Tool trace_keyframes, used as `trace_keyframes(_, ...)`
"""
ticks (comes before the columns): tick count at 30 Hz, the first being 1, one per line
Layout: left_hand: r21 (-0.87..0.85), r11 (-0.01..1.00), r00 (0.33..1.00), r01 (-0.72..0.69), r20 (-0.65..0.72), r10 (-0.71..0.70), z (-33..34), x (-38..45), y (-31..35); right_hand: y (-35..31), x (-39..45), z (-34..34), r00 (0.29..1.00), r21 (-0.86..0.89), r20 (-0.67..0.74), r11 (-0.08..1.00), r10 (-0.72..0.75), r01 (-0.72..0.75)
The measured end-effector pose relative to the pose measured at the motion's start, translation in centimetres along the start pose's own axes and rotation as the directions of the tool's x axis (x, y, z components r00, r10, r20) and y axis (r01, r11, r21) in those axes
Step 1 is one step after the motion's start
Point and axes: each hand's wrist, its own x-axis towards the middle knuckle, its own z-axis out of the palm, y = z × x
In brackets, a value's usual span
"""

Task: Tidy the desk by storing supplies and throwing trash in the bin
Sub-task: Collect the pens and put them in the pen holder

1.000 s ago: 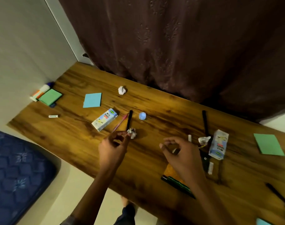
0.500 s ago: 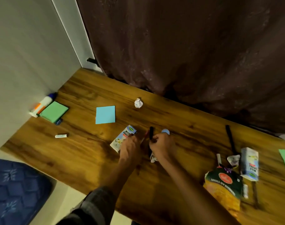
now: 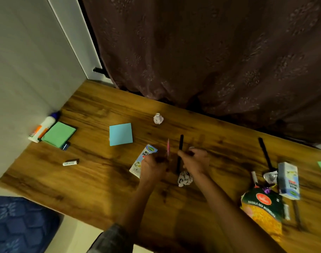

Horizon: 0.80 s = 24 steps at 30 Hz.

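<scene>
Left hand [image 3: 153, 166]: your fingers pinch the pink pen [image 3: 168, 148], hiding its lower end.
Right hand [image 3: 194, 159]: closed around the black pen [image 3: 180, 152].
Crumpled paper [image 3: 184, 178]: on the table [image 3: 94, 179], just below the black pen.
Milk carton [image 3: 141, 161]: half covered by your left hand.

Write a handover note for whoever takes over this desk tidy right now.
Left hand: closed on the pink pen.
Right hand: closed on the black pen.
Paper wads and, milk cartons and, snack bag lie on the desk.
Glue, green notes, blue note lie at the left.
Done: nothing visibly stored; no bin in view.
Left: store supplies, bin trash.
</scene>
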Motion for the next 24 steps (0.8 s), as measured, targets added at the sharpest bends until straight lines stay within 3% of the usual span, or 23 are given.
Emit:
trace_keyframes(4,-0.358,0.932,0.997,0.063,0.054,-0.046,-0.6,-1.5,3.3,-0.1,-3.0,-5.3,0.998,0.384,0.058,0.923,0.011,-0.033)
trace_keyframes(9,-0.52,0.848,0.971,0.102,0.236,0.028,2.9,-4.3,7.6,4.1,-6.1,-13.8,0.995,0.546,-0.1,0.837,0.015,0.042)
trace_keyframes(15,-0.45,0.893,0.925,-0.005,0.338,0.176,11.6,-9.3,12.9,10.8,-9.5,-24.8,0.923,0.678,-0.365,0.714,0.123,0.173)
trace_keyframes(18,-0.452,0.89,0.871,-0.062,0.411,0.27,16.9,-13.4,15.9,15.6,-11.4,-30.1,0.866,0.631,-0.482,0.739,0.134,0.236)
trace_keyframes(24,-0.463,0.884,0.827,-0.054,0.476,0.3,28.4,-22.0,20.1,24.6,-16.0,-40.5,0.755,0.613,-0.587,0.77,0.294,0.177)
